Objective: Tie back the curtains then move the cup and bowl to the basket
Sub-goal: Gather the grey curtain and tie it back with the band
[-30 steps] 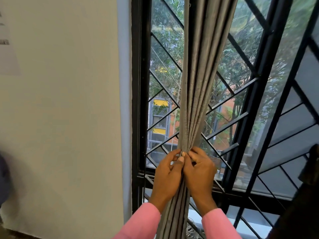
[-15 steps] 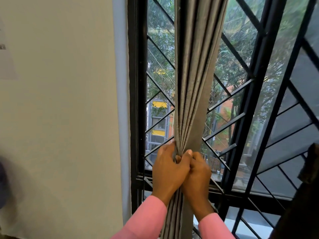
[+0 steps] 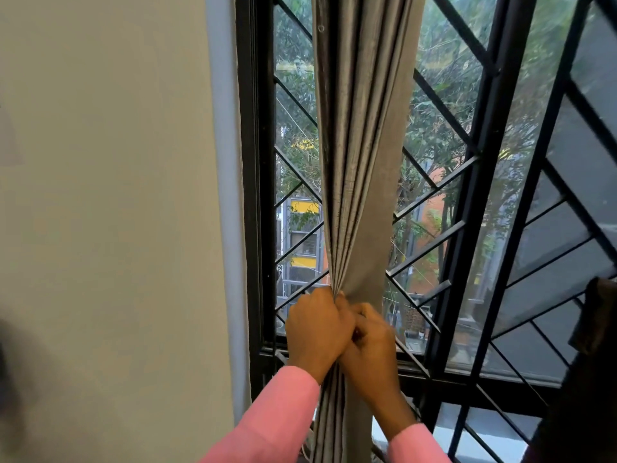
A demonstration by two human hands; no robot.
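Currently both hands meet on the grey curtain (image 3: 359,168), bunched into one pleated column in front of the window grille (image 3: 444,192). Long axis runs straight up from the grip and straight down below it, between the pink sleeves (image 3: 277,419). Left hand (image 3: 317,332) is fisted tight round the gathered folds, slightly higher and toward the wall (image 3: 110,212). Right hand (image 3: 372,345) presses against it, fingers curled closed at the bundle's front; any tie-back is hidden beneath them, cannot tell. Cup, bowl, basket not in view.

Pale window ledge (image 3: 447,436), partly visible behind grille
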